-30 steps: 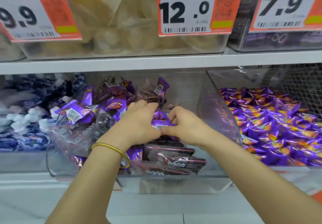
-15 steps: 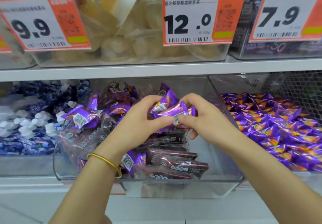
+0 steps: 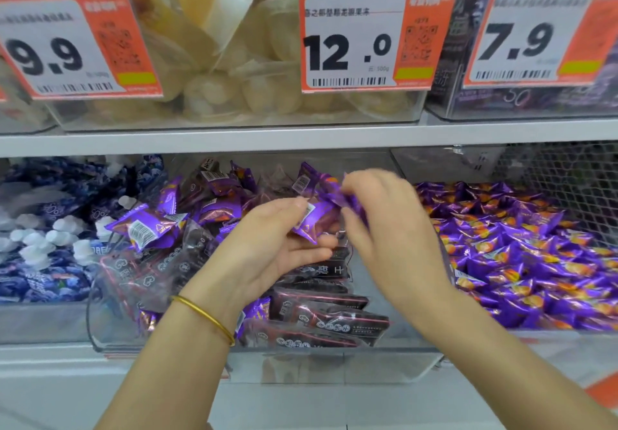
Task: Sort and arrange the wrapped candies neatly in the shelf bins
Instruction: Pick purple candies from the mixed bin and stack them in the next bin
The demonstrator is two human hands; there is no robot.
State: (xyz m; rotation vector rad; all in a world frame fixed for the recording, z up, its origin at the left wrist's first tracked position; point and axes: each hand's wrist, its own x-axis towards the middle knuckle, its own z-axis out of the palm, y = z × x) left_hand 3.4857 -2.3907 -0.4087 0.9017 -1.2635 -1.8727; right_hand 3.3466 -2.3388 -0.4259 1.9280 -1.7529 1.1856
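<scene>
A clear middle bin (image 3: 334, 359) on the lower shelf holds mixed purple candies (image 3: 147, 225) and dark maroon packets (image 3: 327, 322). My left hand (image 3: 267, 246), with a gold bangle on the wrist, is above the bin, palm turned up, and holds a purple candy (image 3: 312, 220) between thumb and fingers. My right hand (image 3: 384, 229) is just to its right, blurred, pinching another purple candy (image 3: 337, 195) at its fingertips. To the right, a bin (image 3: 401, 165) is full of purple and orange candies (image 3: 521, 256).
A left bin holds blue and white candies (image 3: 43, 246). The upper shelf (image 3: 301, 137) carries clear bins of pale yellow sweets (image 3: 214, 88) with price tags 9.9 (image 3: 67, 48), 12.0 (image 3: 364, 38) and 7.9 (image 3: 535, 32). Wire mesh (image 3: 565, 179) backs the right bin.
Both hands rose out of the middle bin with purple candies. They have drawn slightly apart, the right hand shifting right, and the left palm has turned up.
</scene>
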